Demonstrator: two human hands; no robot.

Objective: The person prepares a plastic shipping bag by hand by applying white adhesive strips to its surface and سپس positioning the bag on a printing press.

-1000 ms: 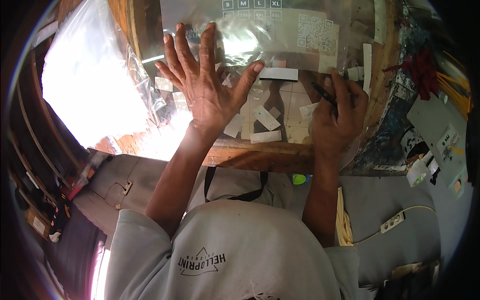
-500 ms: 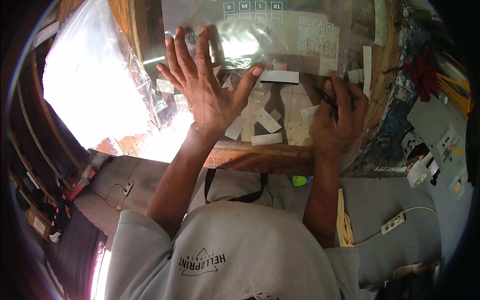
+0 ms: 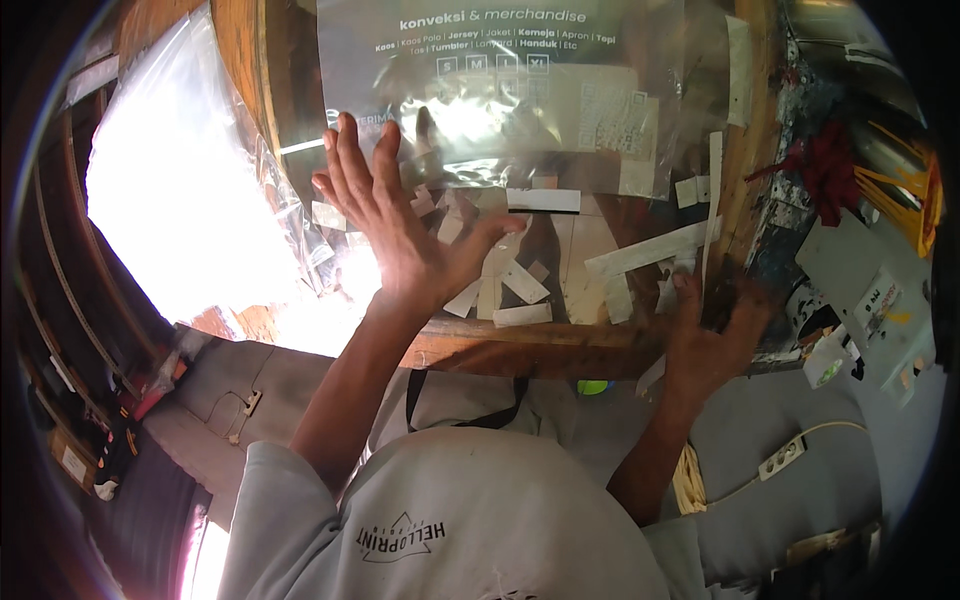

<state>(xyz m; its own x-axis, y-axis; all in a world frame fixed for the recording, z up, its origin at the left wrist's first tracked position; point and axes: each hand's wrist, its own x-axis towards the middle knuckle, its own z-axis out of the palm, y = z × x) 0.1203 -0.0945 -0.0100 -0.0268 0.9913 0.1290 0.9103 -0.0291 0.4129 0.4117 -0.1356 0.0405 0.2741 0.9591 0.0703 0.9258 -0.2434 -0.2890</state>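
While the left hand (image 3: 400, 225) lies flat with fingers spread on the lower left corner of a clear plastic bag (image 3: 520, 100), the bag sits at the far middle of the wooden worktop (image 3: 520, 345), printed side up. Palm down, open, gripping nothing; judged to be pinning the slippery film so it does not slide. Bag is thin, glossy, rectangular, with white printing and strong glare across its lower half.

Right hand (image 3: 705, 335) is at the worktop's near right edge, fingers curled down on or over something dark there; blurred, so cannot tell whether it pinches anything. It looks apart from the bag.

Between the hands, many white paper strips (image 3: 520, 285) lie scattered on the wood: flat, matte, short rectangles at all angles, some overlapping. One strip with a black band (image 3: 543, 200) lies just at the bag's near edge. Longer white strips (image 3: 650, 250) run diagonally toward the right side, one upright along the worktop's right rim.

Left of the worktop, a heap of clear plastic bags (image 3: 190, 200) is blown out by sunlight, crinkled and shiny. Right of it, a red tangle (image 3: 825, 165), yellow strands (image 3: 900, 185) and a grey card (image 3: 865, 280). Worktop is brown, worn, thick-edged. Below, grey fabric on the lap, a white power strip (image 3: 780, 458) and a small green object (image 3: 592, 386) under the edge.
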